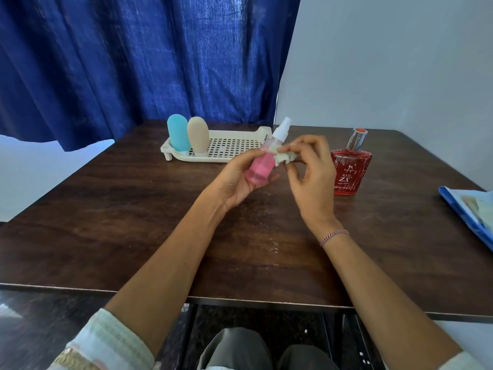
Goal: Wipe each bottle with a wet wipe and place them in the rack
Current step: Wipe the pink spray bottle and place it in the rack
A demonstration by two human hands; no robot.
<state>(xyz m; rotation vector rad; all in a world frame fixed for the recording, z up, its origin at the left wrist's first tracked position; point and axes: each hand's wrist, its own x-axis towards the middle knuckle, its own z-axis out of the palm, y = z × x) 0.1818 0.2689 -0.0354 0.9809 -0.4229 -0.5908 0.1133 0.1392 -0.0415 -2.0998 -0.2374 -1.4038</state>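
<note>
My left hand [236, 180] grips a pink spray bottle [261, 169] with a white cap, tilted to the right above the table. My right hand [310, 172] pinches a crumpled pale wet wipe [285, 157] against the bottle's upper body. A cream perforated rack [229, 145] sits at the back of the table. A blue bottle [178, 132] and a beige bottle [198, 135] stand upright at the rack's left end. A red perfume bottle [350, 166] with a clear cap stands on the table just right of my right hand.
The dark wooden table [133, 222] reaches to a blue curtain [146, 62] behind. A blue packet [472, 209] lies at the table's right edge. My knees show below the front edge.
</note>
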